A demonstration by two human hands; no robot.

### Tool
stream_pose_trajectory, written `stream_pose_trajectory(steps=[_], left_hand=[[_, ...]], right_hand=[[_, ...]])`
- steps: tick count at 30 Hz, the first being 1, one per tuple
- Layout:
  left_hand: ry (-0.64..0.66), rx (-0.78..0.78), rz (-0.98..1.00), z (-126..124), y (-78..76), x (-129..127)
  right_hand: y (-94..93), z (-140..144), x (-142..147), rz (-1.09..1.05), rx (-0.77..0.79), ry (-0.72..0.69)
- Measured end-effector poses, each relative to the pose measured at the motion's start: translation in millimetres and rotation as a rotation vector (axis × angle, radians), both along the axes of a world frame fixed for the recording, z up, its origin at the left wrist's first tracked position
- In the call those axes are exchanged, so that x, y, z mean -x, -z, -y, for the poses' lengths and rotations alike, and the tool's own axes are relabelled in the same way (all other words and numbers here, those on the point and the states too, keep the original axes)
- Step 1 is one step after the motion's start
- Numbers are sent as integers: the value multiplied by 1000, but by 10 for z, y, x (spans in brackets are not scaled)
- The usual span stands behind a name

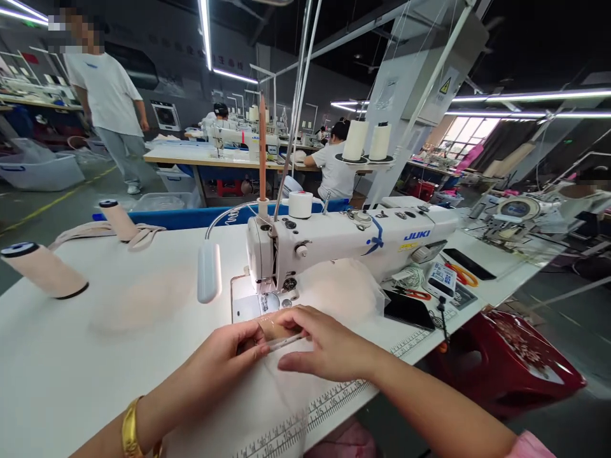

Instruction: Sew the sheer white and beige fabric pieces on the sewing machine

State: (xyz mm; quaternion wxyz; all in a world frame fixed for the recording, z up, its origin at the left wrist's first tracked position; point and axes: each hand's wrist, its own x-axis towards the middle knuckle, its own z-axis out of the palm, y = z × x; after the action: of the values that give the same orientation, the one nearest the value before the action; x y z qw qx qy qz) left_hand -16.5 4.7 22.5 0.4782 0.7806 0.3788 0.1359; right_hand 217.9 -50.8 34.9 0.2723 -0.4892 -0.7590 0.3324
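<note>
A sheer, pale fabric piece (286,388) hangs over the front table edge, its narrow folded edge stretched between my hands. My left hand (226,356) pinches that edge between thumb and fingers. From the right, my right hand (329,346) curls its fingers over the same edge, with the thumb lower and a little apart. Both hands are just in front of the white JUKI sewing machine (334,242) and its metal needle plate (245,308). More sheer pale fabric (341,292) lies bunched under the machine arm. The fabric's contact with the needle area is hidden by my fingers.
Peach thread cones (48,270) lie at the left, beside a lamp (209,273). A black phone (408,310), red-handled scissors (417,294) and a small box (442,280) sit at the right. A red stool (506,356) stands below. A person (112,102) stands at the back left.
</note>
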Motion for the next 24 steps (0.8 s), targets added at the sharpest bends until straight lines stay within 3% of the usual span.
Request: stream_pose_trajectory(steps=[3,7,10,17,24], left_hand=[[-9,1,46,-20,-5,38],[-152,143,53,-44,-23,129],[-169,149,29,-30,-49,151],[-288,80,95,76,-49,80],[-272,-10,120,173,22,82]], right_hand=[[-1,-226,169,60,-60,-112],[139,-396,255,-67,103,-135],[188,-364,244,-169,129,-97],[235,-212,312,-143,3,-52],[437,-211,340,-120,-72,-41]])
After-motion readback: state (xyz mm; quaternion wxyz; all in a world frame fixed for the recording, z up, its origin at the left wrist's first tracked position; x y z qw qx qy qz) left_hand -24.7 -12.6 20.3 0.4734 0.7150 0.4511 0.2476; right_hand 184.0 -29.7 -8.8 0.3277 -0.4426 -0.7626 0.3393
